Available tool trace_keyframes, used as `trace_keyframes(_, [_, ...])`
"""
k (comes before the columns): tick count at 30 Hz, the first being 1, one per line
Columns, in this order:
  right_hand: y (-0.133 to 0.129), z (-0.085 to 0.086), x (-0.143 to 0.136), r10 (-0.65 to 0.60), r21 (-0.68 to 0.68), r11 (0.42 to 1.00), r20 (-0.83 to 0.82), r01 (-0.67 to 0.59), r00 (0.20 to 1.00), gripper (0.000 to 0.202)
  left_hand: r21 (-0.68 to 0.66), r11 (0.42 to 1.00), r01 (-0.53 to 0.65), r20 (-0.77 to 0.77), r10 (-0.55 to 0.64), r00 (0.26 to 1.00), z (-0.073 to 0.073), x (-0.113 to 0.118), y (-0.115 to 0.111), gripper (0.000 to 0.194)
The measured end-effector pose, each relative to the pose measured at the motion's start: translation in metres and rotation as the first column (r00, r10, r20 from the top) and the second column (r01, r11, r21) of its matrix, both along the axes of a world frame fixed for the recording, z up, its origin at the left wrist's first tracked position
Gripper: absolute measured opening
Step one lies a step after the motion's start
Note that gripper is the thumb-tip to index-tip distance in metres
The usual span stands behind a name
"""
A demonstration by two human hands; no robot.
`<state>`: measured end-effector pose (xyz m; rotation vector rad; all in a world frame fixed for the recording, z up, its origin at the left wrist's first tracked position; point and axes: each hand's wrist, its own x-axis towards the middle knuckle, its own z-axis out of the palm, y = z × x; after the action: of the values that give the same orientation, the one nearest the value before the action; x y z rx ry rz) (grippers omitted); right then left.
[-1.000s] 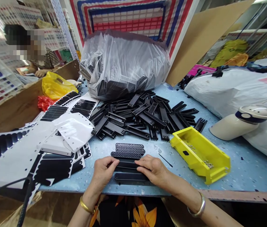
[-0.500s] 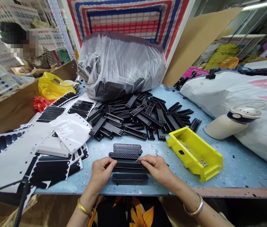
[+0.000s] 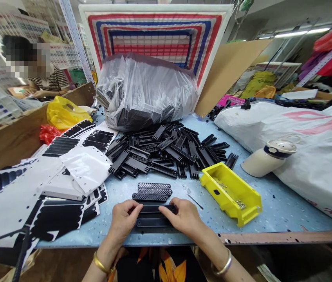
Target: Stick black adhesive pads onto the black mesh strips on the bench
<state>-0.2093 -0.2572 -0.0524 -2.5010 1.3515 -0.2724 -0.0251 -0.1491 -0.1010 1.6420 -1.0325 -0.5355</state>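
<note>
A long black plastic strip [image 3: 150,209] with rounded ends lies crosswise between my two hands. My left hand [image 3: 125,219] is closed, pinching its left end between thumb and fingers. At the other end, my right hand [image 3: 187,217] grips the strip, thumb pressed along its top and fingers behind. Just nearer to me is a second black strip [image 3: 152,223], its right end covered by my right hand. Several black strips with a mesh pattern [image 3: 152,192] lie side by side beyond my hands. A thin black stick [image 3: 195,202] rests on the table to the right.
A yellow bin [image 3: 230,196] with small metal pieces stands at right, beside a cream bottle [image 3: 267,158]. Black plastic parts [image 3: 166,150] are heaped ahead, before a plastic-wrapped bundle [image 3: 148,94]. Sticker sheets [image 3: 16,196] cover the left side. Another person [image 3: 47,80] sits far left.
My right hand has shifted from a fingertip pinch at the strip's right end to a fuller grip with the thumb on top. The thin stick now shows clearly. The view has shifted slightly.
</note>
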Motion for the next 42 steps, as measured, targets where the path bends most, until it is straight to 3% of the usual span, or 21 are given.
trace_keyframes(2, [0.002, 0.002, 0.007, -0.028, 0.011, 1.000, -0.052, 0.029, 0.998, 0.041, -0.004, 1.000, 0.000, -0.012, 0.000, 1.000, -0.001, 0.000, 0.001, 0.031])
trace_keyframes(11, [-0.013, -0.021, -0.011, -0.070, 0.197, 0.980, 0.261, 0.018, 0.963, 0.043, 0.033, 0.999, 0.018, -0.044, -0.017, 0.999, -0.004, 0.002, 0.001, 0.034])
trace_keyframes(17, [-0.021, -0.019, -0.019, -0.100, 0.333, 0.942, 0.369, -0.031, 0.924, 0.050, 0.118, 0.990, 0.081, 0.113, -0.094, 0.989, 0.004, 0.003, -0.001, 0.038])
trace_keyframes(20, [-0.024, -0.020, -0.015, -0.071, 0.295, 0.954, 0.385, -0.050, 0.920, 0.051, 0.173, 0.982, 0.078, 0.310, -0.129, 0.942, 0.015, -0.003, -0.005, 0.039])
trace_keyframes(23, [-0.024, -0.024, -0.010, -0.020, 0.201, 0.978, 0.381, -0.061, 0.924, 0.049, 0.266, 0.963, 0.038, 0.500, -0.172, 0.849, 0.025, -0.014, -0.013, 0.039])
trace_keyframes(27, [-0.020, -0.027, -0.009, 0.038, 0.114, 0.990, 0.356, -0.084, 0.934, 0.047, 0.358, 0.934, 0.004, 0.574, -0.223, 0.788, 0.034, -0.026, -0.024, 0.039])
trace_keyframes(33, [-0.018, -0.032, -0.013, 0.055, 0.060, 0.995, 0.321, -0.078, 0.946, 0.048, 0.394, 0.919, 0.007, 0.496, -0.219, 0.840, 0.029, -0.021, -0.026, 0.038])
trace_keyframes(39, [-0.020, -0.036, -0.014, 0.046, 0.041, 0.997, 0.297, -0.061, 0.954, 0.049, 0.347, 0.937, -0.045, 0.416, -0.111, 0.903, 0.016, 0.000, -0.010, 0.029])
trace_keyframes(42, [-0.019, -0.032, -0.016, 0.079, 0.025, 0.996, 0.288, -0.089, 0.955, 0.051, 0.284, 0.959, -0.008, 0.366, -0.101, 0.925, 0.009, 0.011, 0.001, 0.026])
